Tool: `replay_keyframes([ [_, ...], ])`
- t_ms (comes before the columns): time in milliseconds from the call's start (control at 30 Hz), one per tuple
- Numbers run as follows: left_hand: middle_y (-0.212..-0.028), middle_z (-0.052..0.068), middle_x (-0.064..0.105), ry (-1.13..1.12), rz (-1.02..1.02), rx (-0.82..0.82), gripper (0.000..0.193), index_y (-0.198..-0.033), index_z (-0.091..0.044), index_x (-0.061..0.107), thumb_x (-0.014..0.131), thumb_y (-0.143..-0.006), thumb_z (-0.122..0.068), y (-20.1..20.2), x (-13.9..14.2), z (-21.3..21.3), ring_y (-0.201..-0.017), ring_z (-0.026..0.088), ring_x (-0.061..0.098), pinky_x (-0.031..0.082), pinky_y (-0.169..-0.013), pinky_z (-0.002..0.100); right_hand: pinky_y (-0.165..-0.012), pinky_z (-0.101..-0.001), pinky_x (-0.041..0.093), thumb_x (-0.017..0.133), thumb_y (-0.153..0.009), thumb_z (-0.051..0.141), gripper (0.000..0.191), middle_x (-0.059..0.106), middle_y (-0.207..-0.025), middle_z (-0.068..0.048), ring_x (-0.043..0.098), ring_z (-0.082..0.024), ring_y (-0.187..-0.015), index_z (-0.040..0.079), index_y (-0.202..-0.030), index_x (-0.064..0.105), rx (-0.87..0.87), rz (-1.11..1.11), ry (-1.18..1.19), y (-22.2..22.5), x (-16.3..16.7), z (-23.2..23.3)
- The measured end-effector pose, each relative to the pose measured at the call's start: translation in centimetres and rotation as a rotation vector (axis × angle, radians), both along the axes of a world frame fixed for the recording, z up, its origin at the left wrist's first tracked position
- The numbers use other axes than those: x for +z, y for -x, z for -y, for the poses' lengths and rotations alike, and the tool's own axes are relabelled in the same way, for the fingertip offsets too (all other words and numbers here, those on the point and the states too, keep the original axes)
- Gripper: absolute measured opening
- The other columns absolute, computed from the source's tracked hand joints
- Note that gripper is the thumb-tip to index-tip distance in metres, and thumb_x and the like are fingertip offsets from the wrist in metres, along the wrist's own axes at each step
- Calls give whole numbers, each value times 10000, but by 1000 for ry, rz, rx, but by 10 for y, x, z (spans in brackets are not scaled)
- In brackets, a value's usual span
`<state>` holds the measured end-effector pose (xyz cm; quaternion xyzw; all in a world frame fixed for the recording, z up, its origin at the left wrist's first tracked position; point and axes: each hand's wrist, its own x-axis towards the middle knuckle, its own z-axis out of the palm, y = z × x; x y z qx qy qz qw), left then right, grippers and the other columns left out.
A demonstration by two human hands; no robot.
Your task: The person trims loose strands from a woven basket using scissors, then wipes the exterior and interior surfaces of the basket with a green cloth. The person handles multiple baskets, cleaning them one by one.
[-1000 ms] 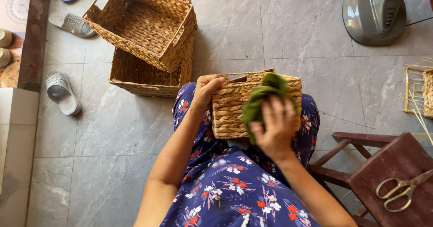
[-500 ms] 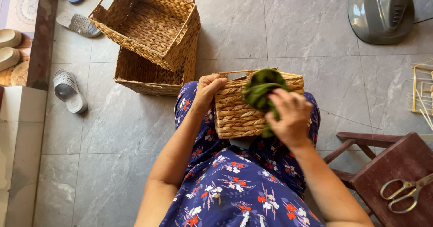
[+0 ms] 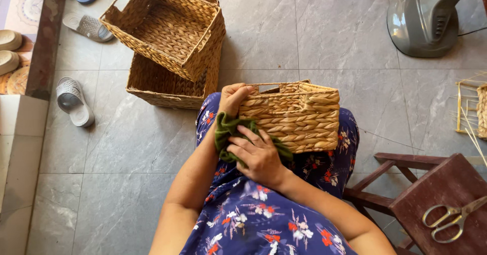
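A woven straw basket rests on my lap, over a blue floral dress. My left hand grips its left corner near the rim. My right hand presses a dark green cloth against the basket's lower left side, fingers spread over the cloth. Part of the cloth is hidden under that hand.
Two larger woven baskets are stacked on the grey tiled floor ahead on the left. Sandals lie at the far left. A grey fan base stands top right. Scissors lie on a dark wooden stool at lower right.
My right hand has carried the green cloth from the basket's top right rim down and across to its lower left side. The left hand kept its hold on the basket.
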<state>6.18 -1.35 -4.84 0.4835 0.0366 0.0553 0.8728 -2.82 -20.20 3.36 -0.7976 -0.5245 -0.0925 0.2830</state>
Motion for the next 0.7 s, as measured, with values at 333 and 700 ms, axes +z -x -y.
replay_keyframes([
  [333,-656,-93,463,27,60,-25,395,-645,-138,471,669,-979,-70,19,6,-1,-594,15,358,292,-535,239,-1099,-491,385,677,-914,197,305,686,-1313,-76,545,-309,-1332,116,-1206,709,-502,142,49,-38,-14,137],
  [700,-622,-92,452,-29,-18,10,374,-641,-137,491,643,-976,-68,17,29,3,-544,13,343,254,-483,236,-1218,-537,293,716,-892,217,345,667,-1384,-63,495,-304,-1423,158,-1231,699,-269,69,-53,-7,-5,22],
])
